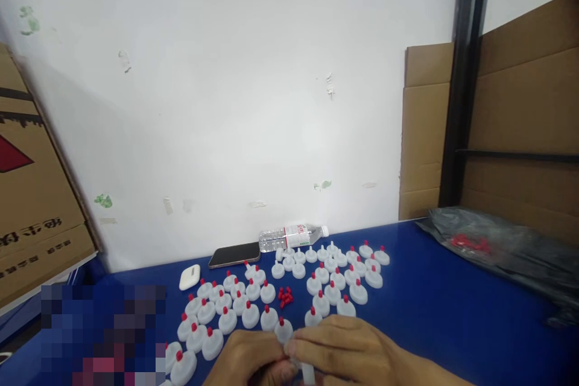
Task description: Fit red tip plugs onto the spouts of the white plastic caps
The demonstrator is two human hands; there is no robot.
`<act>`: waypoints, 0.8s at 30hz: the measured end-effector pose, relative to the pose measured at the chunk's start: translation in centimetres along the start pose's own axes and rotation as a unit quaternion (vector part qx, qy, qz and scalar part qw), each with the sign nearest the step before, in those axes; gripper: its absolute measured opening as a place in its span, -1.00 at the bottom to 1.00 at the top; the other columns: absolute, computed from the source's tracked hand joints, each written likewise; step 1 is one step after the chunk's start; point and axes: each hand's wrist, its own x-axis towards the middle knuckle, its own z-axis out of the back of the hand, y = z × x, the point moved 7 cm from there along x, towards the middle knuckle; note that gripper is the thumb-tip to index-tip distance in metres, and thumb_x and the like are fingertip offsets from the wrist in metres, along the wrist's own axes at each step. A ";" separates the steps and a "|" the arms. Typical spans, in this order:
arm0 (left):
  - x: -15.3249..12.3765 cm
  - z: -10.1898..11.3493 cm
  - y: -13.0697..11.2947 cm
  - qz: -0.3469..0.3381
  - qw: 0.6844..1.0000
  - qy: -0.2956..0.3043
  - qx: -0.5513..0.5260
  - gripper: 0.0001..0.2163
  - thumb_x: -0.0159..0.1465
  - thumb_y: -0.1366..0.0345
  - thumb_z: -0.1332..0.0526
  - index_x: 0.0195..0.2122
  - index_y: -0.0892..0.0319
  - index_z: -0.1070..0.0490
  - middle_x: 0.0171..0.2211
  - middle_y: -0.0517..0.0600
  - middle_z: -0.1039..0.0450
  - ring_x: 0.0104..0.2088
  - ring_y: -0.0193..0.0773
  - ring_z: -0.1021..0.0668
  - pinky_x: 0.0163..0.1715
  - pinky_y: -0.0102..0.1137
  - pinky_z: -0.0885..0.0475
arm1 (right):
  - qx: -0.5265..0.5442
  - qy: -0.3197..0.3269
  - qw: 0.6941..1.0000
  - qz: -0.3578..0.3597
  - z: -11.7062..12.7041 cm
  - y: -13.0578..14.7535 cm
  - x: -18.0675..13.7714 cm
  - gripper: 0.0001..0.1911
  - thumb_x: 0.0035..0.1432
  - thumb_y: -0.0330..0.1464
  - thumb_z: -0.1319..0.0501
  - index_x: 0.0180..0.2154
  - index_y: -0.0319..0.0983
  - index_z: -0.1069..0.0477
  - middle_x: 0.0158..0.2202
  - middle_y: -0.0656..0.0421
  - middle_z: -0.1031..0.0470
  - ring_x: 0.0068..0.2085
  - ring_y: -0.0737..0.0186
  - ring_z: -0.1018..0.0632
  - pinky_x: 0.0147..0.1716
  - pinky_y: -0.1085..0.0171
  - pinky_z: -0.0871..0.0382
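My left hand [251, 359] and my right hand [346, 347] meet at the bottom middle, fingers bent and pressed together. Between them shows a sliver of a translucent white plastic piece [308, 374]; the rest is hidden by my fingers. Just beyond my fingertips stands a white spout cap with a red tip [283, 330]. Several more such caps spread to the left [227, 319] and to the right [332, 294]. A small pile of loose red tips [285, 297] lies between the two groups. Behind it stand several white spout caps without red tips [298, 270].
Against the wall lie a clear bottle [296, 236] and a dark phone [235, 254], with a white earbud case [189, 277] beside them. A grey plastic bag [506, 253] holding red pieces rests at the right. Cardboard boxes [36, 193] flank the blue table [429, 307].
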 end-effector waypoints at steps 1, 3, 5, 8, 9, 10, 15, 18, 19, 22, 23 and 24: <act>0.0 0.1 0.1 0.002 1.000 -0.005 0.009 -0.52 0.56 0.02 0.08 -0.42 0.13 -0.37 -0.57 -0.12 -0.43 -0.57 -0.36 -0.46 -0.52 -0.47 -0.26 | -0.013 -0.005 1.000 -0.004 -0.1 -0.1 0.1 -0.82 0.45 -0.47 -0.16 -0.18 -0.29 -0.54 -0.02 0.04 -0.66 0.06 0.27 -0.61 0.02 0.35 -0.52; 0.0 0.0 0.3 0.002 0.999 0.011 0.045 -0.58 0.56 0.10 0.03 -0.40 0.12 -0.39 -0.54 -0.12 -0.49 -0.56 -0.36 -0.50 -0.51 -0.48 -0.29 | -0.037 -0.003 0.999 -0.015 -0.5 -0.4 0.4 -0.81 0.42 -0.51 -0.17 -0.26 -0.24 -0.52 -0.01 0.13 -0.66 0.00 0.29 -0.62 0.00 0.33 -0.53; -0.2 -0.1 0.4 0.003 0.993 0.046 0.108 -0.68 0.52 0.22 -0.04 -0.38 0.11 -0.41 -0.48 -0.11 -0.55 -0.52 -0.33 -0.55 -0.46 -0.46 -0.31 | -0.045 0.021 0.998 -0.029 -0.7 -0.9 0.4 -0.79 0.39 -0.51 -0.16 -0.31 -0.21 -0.48 0.00 0.16 -0.64 -0.02 0.29 -0.62 -0.02 0.31 -0.53; -0.9 0.0 0.6 0.020 0.977 0.092 0.189 -0.79 0.45 0.30 -0.15 -0.36 0.09 -0.46 -0.42 -0.10 -0.59 -0.45 -0.27 -0.59 -0.39 -0.42 -0.33 | -0.023 0.069 0.995 -0.072 -0.5 -2.4 0.0 -0.85 0.34 -0.50 -0.14 -0.19 -0.20 -0.47 -0.01 0.11 -0.60 0.00 0.21 -0.60 -0.02 0.23 -0.52; -1.0 0.3 0.9 0.043 0.973 0.101 0.203 -0.80 0.44 0.30 -0.15 -0.35 0.09 -0.48 -0.40 -0.09 -0.59 -0.41 -0.25 -0.60 -0.36 -0.41 -0.34 | -0.012 0.073 0.992 -0.100 -0.1 -3.2 -0.1 -0.81 0.32 -0.52 -0.13 -0.12 -0.20 -0.46 -0.02 0.08 -0.59 -0.01 0.19 -0.59 -0.02 0.21 -0.52; -1.2 0.7 1.3 0.075 0.968 0.111 0.211 -0.81 0.44 0.28 -0.16 -0.33 0.09 -0.49 -0.37 -0.06 -0.60 -0.38 -0.22 -0.60 -0.33 -0.40 -0.35 | 0.000 0.071 0.988 -0.135 0.4 -4.2 -0.4 -0.75 0.31 -0.55 -0.10 -0.07 -0.20 -0.44 -0.03 0.06 -0.57 -0.02 0.19 -0.59 -0.03 0.20 -0.51; -1.2 3.3 3.5 0.215 0.942 0.159 0.203 -0.78 0.39 0.23 -0.19 -0.39 0.12 -0.51 -0.43 -0.05 -0.50 -0.37 -0.20 -0.49 -0.31 -0.36 -0.28 | -0.020 0.034 0.956 -0.289 2.9 -9.1 -2.2 -0.70 0.41 -0.47 0.01 -0.06 -0.17 -0.48 -0.04 0.04 -0.53 -0.14 0.17 -0.61 -0.18 0.21 -0.53; -1.4 4.2 4.4 0.279 0.930 0.223 0.085 -0.95 0.25 0.31 -0.33 -0.29 0.09 -0.61 -0.52 -0.17 -0.34 -0.45 -0.32 -0.41 -0.43 -0.46 -0.22 | -0.055 0.029 0.933 -0.354 3.1 -11.8 -4.2 -0.62 0.48 -0.31 0.04 0.13 -0.14 -0.46 0.05 0.02 -0.53 -0.10 0.10 -0.63 -0.14 0.15 -0.56; -1.6 4.2 4.7 0.291 0.922 0.250 0.053 -0.91 0.19 0.31 -0.39 -0.27 0.07 -0.63 -0.56 -0.20 -0.27 -0.53 -0.36 -0.36 -0.52 -0.48 -0.17 | -0.068 0.036 0.925 -0.372 2.9 -12.6 -5.0 -0.58 0.48 -0.26 0.05 0.20 -0.14 -0.44 0.11 0.01 -0.51 -0.01 0.04 -0.62 -0.05 0.09 -0.55; -2.3 4.3 5.2 0.313 0.900 0.302 -0.038 -0.75 0.04 0.23 -0.52 -0.22 0.07 -0.69 -0.63 -0.26 -0.12 -0.64 -0.42 -0.21 -0.67 -0.47 -0.04 | -0.096 0.083 0.890 -0.437 2.1 -14.9 -7.4 -0.40 0.48 -0.10 0.11 0.34 -0.23 -0.30 0.32 -0.02 -0.37 0.32 -0.12 -0.38 0.34 -0.11 -0.21; -2.5 4.1 5.2 0.314 0.894 0.312 -0.065 -0.70 0.00 0.19 -0.55 -0.21 0.07 -0.70 -0.64 -0.26 -0.09 -0.64 -0.43 -0.18 -0.69 -0.46 -0.01 | -0.092 0.112 0.877 -0.458 1.7 -15.5 -8.2 -0.34 0.48 -0.06 0.14 0.38 -0.27 -0.25 0.38 -0.01 -0.29 0.38 -0.12 -0.29 0.39 -0.12 -0.10; -2.6 4.0 5.1 0.312 0.890 0.321 -0.087 -0.66 -0.03 0.15 -0.57 -0.21 0.08 -0.71 -0.65 -0.27 -0.06 -0.65 -0.43 -0.15 -0.69 -0.46 0.01 | -0.089 0.131 0.867 -0.472 1.5 -16.0 -8.9 -0.29 0.47 -0.04 0.18 0.40 -0.31 -0.21 0.40 0.00 -0.25 0.41 -0.11 -0.23 0.41 -0.12 -0.03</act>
